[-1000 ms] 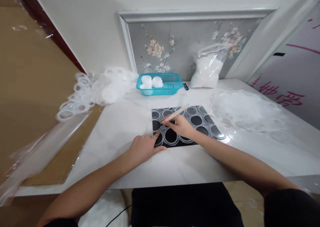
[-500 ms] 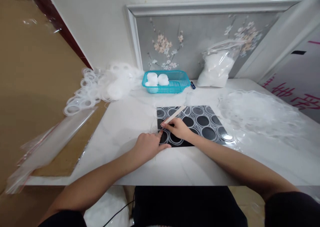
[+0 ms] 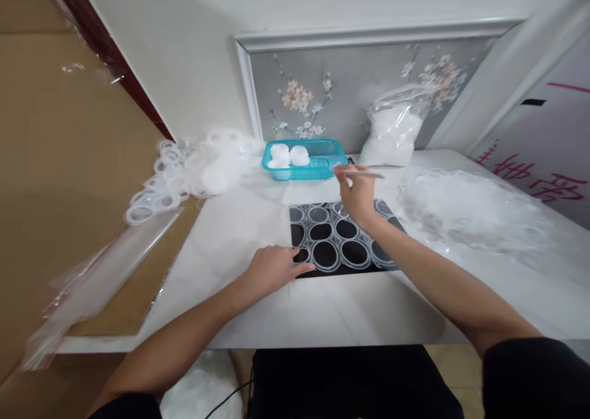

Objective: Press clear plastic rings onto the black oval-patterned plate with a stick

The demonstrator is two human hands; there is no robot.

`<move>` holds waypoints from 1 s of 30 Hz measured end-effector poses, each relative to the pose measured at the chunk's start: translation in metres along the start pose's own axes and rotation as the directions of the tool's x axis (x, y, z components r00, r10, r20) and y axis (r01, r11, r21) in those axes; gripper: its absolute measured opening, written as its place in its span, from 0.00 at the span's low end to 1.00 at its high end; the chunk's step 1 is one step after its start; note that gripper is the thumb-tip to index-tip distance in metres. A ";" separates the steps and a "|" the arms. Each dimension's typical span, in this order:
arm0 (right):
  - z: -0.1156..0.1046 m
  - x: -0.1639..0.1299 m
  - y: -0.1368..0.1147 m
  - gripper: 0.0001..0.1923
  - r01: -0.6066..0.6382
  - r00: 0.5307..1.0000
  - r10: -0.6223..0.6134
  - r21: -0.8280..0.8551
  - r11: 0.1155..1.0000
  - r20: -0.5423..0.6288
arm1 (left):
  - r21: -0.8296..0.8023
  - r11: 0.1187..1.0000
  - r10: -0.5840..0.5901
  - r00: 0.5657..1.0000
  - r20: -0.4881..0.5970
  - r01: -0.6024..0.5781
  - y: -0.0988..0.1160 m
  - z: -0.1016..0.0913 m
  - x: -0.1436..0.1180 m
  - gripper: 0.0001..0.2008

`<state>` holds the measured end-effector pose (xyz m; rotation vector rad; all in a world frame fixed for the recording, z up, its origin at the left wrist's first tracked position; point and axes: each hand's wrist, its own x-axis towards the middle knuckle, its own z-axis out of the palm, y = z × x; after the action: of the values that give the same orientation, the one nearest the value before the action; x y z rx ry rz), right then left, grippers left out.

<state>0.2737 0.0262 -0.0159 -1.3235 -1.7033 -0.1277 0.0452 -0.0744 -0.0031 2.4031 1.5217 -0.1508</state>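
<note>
At the far left a long clear plastic sleeve lies on a brown board, and behind it a heap of translucent rings spills along the back edge of the white surface, out of the way yet within your reach.

Your left hand lies flat and unclenched, holding nothing; its fingertips press the near left corner of the black mat, it seems so the mat does not slide. The dark mat makes the clear rings laid out on it easy to see.

Behind the mat stands a teal basket with two white round pieces in it.

Your right hand is lifted over the mat's far edge, just in front of the basket, pinching a thin flat stick between thumb and fingers, held nearly level and pointing right.

Further right a bag of white material leans on the framed flower picture, and a large pile of clear film pieces lies beside the mat.
</note>
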 end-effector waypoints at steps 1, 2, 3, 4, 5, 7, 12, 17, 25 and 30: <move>-0.005 -0.006 0.001 0.15 0.009 0.998 -0.012 0.054 0.998 0.056 | 0.015 0.999 0.034 0.997 -0.065 -0.033 0.001 0.004 0.002 0.30; -0.009 -0.016 0.001 0.14 0.013 0.989 -0.030 0.124 0.992 0.142 | 0.043 0.996 0.085 0.987 -0.136 -0.080 0.002 0.008 0.003 0.30; -0.013 -0.030 -0.001 0.13 -0.010 0.971 -0.039 0.200 0.980 0.238 | 0.083 0.988 0.145 0.968 -0.206 -0.130 0.004 0.012 0.005 0.30; -0.015 -0.046 -0.003 0.13 -0.075 0.949 -0.013 0.265 0.961 0.315 | 0.129 0.976 0.202 0.944 -0.261 -0.173 0.006 0.015 0.007 0.31; -0.017 -0.061 -0.006 0.12 -0.158 0.925 0.028 0.315 0.936 0.379 | 0.171 0.964 0.247 0.922 -0.297 -0.203 0.008 0.019 0.009 0.33; -0.016 -0.083 -0.010 0.12 -0.323 0.879 0.132 0.369 0.872 0.458 | 0.223 0.946 0.296 0.904 -0.308 -0.234 0.011 0.024 0.012 0.36; -0.010 -0.093 -0.011 0.14 -0.411 0.836 0.158 0.409 0.815 0.525 | 0.212 0.940 0.312 0.921 -0.233 -0.265 0.010 0.031 0.017 0.34; -0.012 -0.089 -0.013 0.12 -0.355 0.863 0.127 0.408 0.841 0.489 | 0.195 0.943 0.314 0.916 -0.250 -0.270 0.008 0.035 0.018 0.34; -0.015 -0.091 -0.015 0.12 -0.363 0.862 0.140 0.400 0.842 0.488 | 0.150 0.951 0.303 0.919 -0.251 -0.272 0.005 0.035 0.021 0.32; -0.017 -0.088 -0.015 0.12 -0.296 0.871 0.086 0.375 0.878 0.484 | 0.122 0.954 0.295 0.921 -0.253 -0.272 0.004 0.035 0.020 0.32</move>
<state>0.2692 -0.0520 -0.0624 -1.2230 -1.8172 0.7085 0.0599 -0.0688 -0.0409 2.7734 1.2663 0.1857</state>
